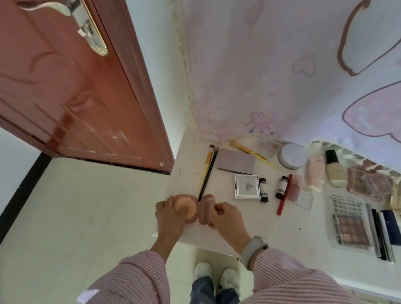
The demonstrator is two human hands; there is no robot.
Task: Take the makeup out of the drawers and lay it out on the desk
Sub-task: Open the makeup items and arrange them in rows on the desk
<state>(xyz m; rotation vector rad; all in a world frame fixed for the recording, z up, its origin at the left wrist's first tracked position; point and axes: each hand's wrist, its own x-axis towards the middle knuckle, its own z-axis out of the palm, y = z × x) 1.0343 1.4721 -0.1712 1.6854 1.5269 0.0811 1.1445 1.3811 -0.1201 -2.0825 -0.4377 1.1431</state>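
Home bedroom, cartoon wallpaper [297, 63], wooden door [57, 68]

Bare counter [291, 233] runs along the near edge between the open compact [190, 209] at the left corner and the eyeshadow palette [351, 229]; brushes [206, 174], compacts and bottles crowd the far edge.

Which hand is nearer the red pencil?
Right. The right hand holds the compact's lid just left of the red pencil; the left hand is farther left, across the compact.

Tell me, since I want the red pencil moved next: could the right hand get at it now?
Probably not yet: the right hand is holding the compact's lid. The red pencil itself lies uncovered.
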